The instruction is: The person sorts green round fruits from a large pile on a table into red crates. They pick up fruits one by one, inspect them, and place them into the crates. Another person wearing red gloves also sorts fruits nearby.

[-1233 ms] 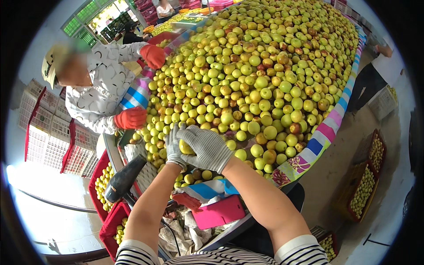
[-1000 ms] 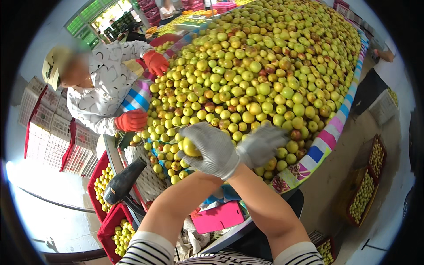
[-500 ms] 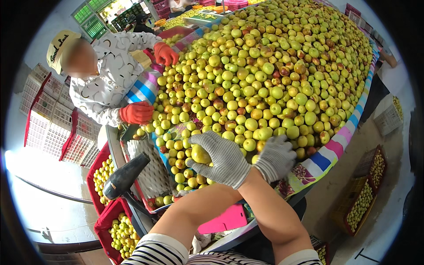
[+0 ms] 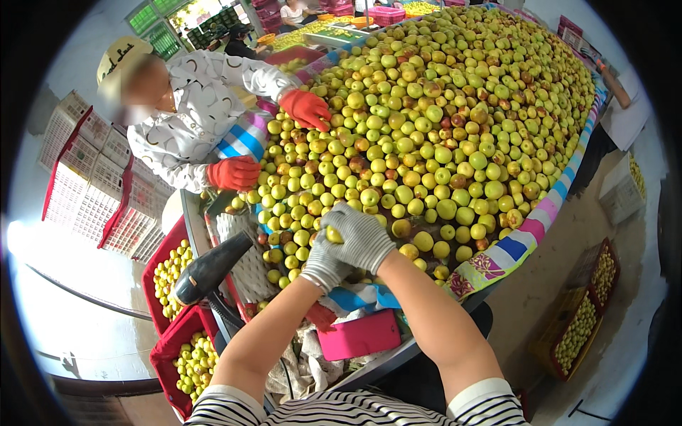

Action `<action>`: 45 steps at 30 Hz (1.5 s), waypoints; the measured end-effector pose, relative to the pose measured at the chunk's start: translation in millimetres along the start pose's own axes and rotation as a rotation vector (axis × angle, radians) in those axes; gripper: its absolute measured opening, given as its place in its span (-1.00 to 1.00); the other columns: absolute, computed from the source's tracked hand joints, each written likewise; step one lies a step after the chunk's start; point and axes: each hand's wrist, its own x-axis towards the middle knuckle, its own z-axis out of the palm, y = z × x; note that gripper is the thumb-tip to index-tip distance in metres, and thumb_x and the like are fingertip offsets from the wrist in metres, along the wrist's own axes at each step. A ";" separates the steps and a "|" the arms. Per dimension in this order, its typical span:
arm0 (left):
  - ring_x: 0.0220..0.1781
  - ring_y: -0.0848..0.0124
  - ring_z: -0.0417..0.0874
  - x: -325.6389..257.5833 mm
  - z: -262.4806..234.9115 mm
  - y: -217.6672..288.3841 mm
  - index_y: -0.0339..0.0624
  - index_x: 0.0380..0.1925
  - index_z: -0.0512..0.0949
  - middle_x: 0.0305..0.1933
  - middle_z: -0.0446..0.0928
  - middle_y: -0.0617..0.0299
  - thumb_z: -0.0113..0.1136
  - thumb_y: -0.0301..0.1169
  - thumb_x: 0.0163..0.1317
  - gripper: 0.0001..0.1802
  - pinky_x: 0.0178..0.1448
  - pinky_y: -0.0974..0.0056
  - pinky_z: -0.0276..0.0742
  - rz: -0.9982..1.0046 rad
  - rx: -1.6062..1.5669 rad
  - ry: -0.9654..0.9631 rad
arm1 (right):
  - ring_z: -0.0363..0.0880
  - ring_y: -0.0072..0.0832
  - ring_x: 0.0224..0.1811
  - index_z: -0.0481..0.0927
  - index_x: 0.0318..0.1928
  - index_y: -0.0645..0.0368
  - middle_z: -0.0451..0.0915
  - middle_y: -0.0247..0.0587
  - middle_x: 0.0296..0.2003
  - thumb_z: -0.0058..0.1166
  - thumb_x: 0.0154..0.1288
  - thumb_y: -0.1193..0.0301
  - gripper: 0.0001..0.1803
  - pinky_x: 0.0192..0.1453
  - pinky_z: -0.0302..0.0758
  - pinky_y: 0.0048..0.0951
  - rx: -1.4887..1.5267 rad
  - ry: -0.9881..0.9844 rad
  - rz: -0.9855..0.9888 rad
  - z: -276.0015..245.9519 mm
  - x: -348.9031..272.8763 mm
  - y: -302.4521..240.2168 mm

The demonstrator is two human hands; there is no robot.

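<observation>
My two hands meet over the near part of a large heap of round yellow-green jujubes (image 4: 426, 135), many with brown patches. Both wear grey ribbed work gloves. Between them a yellow-green jujube (image 4: 333, 234) shows. My right hand (image 4: 361, 238) curls round it from above and the right. From below and the left, my left hand (image 4: 325, 264) closes against it, its fingertips partly hidden by the right hand. Loose jujubes lie on a patterned cloth (image 4: 483, 273) around both hands.
A black hair dryer (image 4: 213, 266) stands left of the heap, near white foam netting (image 4: 249, 280). Red-lined crates of fruit (image 4: 195, 366) sit at lower left. A pink case (image 4: 360, 335) lies before me. Across, a co-worker's red-gloved hands (image 4: 305, 108) touch the heap. More crates (image 4: 579, 334) stand right.
My crossed arms have uncrossed. My left hand came back from the right side to join my right hand at the jujube. The co-worker's red gloves shifted right, one further over the heap.
</observation>
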 end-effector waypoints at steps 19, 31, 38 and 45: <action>0.04 0.00 0.56 -152.8 -95.7 -5.4 -0.12 0.07 0.49 0.03 0.51 -0.05 0.25 -0.42 0.09 -0.52 0.14 0.15 0.50 -0.245 0.338 0.311 | 0.54 -0.21 0.12 0.42 0.17 0.09 0.51 -0.03 0.09 0.14 0.22 0.04 -0.40 0.15 0.51 -0.20 -0.838 -0.333 1.068 -110.0 -31.4 67.2; -0.14 0.31 0.66 -122.9 -75.3 -15.0 -0.27 -0.02 0.53 -0.07 0.62 0.12 0.10 -0.39 0.33 -0.72 -0.02 0.27 0.60 -0.206 -1.176 0.461 | 0.60 -0.19 -0.03 0.48 0.02 0.13 0.53 0.00 -0.07 -0.13 0.37 0.40 -0.74 -0.13 0.62 -0.24 -1.232 -0.456 0.708 -9.6 -41.2 32.9; -0.06 0.24 0.64 -110.3 -80.6 8.0 -0.25 0.08 0.45 -0.03 0.58 0.11 -0.01 -0.28 0.38 -0.63 0.08 0.12 0.61 -0.480 -1.457 0.297 | 0.57 -0.06 0.04 0.37 0.15 0.05 0.48 0.10 0.01 0.12 0.18 0.20 -0.47 0.04 0.56 -0.12 -0.869 -0.550 0.778 -7.0 -30.1 -11.3; 0.17 0.21 0.51 -103.6 -81.4 13.6 -0.13 0.19 0.37 0.15 0.48 0.10 -0.10 -0.11 0.42 -0.54 0.25 0.03 0.46 -0.493 -1.598 0.226 | 0.58 -0.01 -0.10 0.38 0.16 -0.05 0.50 0.07 -0.04 0.21 0.07 0.21 -0.40 -0.03 0.55 -0.10 -0.375 -0.097 0.191 51.1 -27.0 -42.3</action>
